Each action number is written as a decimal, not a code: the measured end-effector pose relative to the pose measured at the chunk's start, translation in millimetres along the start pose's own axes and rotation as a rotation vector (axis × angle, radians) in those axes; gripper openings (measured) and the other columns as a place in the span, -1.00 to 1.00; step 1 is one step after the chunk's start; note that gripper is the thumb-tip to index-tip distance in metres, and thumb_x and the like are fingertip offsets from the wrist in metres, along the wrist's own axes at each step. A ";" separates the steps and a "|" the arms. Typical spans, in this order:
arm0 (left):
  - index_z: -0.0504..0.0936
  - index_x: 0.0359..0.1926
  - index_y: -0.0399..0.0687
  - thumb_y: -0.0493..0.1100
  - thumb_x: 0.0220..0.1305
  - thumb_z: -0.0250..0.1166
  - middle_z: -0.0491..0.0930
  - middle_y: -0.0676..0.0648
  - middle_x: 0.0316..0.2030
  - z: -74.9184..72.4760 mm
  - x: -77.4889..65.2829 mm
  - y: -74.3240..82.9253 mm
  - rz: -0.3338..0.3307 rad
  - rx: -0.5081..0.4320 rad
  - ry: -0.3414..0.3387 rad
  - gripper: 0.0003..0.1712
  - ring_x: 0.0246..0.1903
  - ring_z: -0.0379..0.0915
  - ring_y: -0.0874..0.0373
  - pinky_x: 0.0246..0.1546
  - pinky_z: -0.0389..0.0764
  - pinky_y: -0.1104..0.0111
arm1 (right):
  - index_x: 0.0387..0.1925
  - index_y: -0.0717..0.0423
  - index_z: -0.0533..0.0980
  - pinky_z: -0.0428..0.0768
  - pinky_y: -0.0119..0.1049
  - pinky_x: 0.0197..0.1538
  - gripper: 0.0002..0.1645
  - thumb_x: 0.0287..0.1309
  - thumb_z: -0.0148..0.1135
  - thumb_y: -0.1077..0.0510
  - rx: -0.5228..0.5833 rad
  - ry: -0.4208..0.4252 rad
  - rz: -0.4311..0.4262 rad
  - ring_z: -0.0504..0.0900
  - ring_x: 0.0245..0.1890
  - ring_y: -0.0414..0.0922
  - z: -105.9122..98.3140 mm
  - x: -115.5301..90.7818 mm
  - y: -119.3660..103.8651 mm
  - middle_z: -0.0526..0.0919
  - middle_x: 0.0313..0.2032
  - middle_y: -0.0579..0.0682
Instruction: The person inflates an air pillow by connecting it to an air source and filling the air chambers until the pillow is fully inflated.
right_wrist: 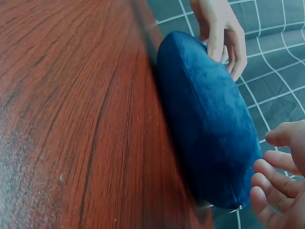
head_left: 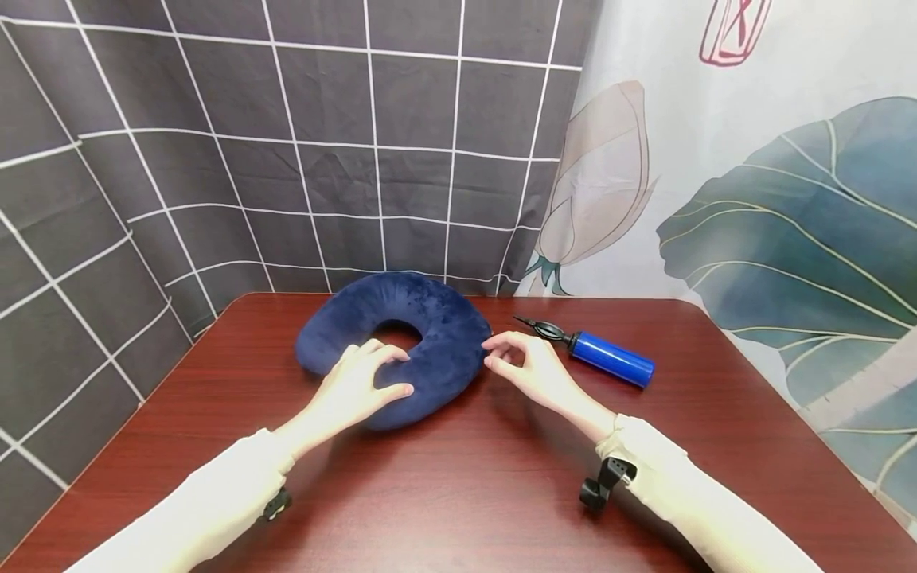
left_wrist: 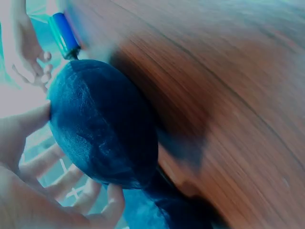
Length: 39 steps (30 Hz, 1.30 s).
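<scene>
A dark blue plush neck pillow (head_left: 444,350), curved around a central hole, lies on the table. My left hand (head_left: 358,382) is over its near left part, thumb and fingers spread apart. In the left wrist view the thumb (left_wrist: 35,119) touches the plush and the other fingers extend along its side. My right hand (head_left: 533,370) is at the pillow's right end with loosely bent fingers, its fingertips right by the edge. A small metal zipper pull (right_wrist: 237,208) shows at that end in the right wrist view, near the right fingertips.
A blue hand pump (head_left: 612,358) with a black nozzle lies right of the pillow, just beyond the right hand. The reddish-brown wooden table (head_left: 458,501) ends at a dark grid-patterned curtain (head_left: 322,103) and a white floral one (head_left: 666,175).
</scene>
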<state>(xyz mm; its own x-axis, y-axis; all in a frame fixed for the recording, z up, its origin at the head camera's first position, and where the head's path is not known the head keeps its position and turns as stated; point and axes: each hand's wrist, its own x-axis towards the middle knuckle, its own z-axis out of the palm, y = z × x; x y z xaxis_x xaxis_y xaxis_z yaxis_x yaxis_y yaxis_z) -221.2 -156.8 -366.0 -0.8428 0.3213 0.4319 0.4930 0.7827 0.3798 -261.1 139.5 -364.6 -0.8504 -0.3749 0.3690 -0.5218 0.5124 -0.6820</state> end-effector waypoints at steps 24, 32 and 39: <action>0.59 0.13 0.12 0.13 0.11 0.46 0.61 0.01 -0.03 -27.3 1.8 -14.3 0.094 0.017 -0.029 -0.44 -0.10 0.57 0.12 -0.11 0.62 0.20 | 0.16 -0.25 0.58 0.63 -0.05 0.02 -0.46 0.14 0.35 -0.23 -0.396 0.112 -0.127 0.47 0.15 -0.03 45.9 10.1 -29.3 0.53 0.13 -0.05; 0.44 0.28 -0.03 0.05 0.10 0.48 0.60 -0.13 0.01 -35.1 8.8 -15.6 -0.002 -0.032 -0.048 -0.25 -0.08 0.59 0.04 -0.02 0.61 0.12 | 0.13 -0.32 0.60 0.63 -0.03 0.01 -0.43 0.05 0.40 -0.28 -0.443 0.115 -0.127 0.57 0.14 0.00 42.2 13.1 -21.8 0.55 0.18 -0.07; 0.41 0.30 -0.03 0.05 0.12 0.47 0.59 -0.10 0.03 -38.7 9.6 -15.6 -0.008 -0.039 -0.055 -0.24 -0.08 0.58 0.05 -0.05 0.61 0.14 | 0.15 -0.32 0.58 0.61 -0.11 0.02 -0.42 0.05 0.41 -0.25 -0.377 0.021 -0.143 0.60 0.15 -0.10 22.2 32.0 3.0 0.56 0.22 -0.18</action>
<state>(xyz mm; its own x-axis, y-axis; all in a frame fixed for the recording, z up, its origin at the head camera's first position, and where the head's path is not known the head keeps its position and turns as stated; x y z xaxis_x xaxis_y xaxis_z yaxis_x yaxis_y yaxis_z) -228.6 -186.5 -336.1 -0.8568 0.3447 0.3835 0.4933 0.7645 0.4150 -288.3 111.9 -368.8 -0.7669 -0.4489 0.4586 -0.6192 0.7053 -0.3451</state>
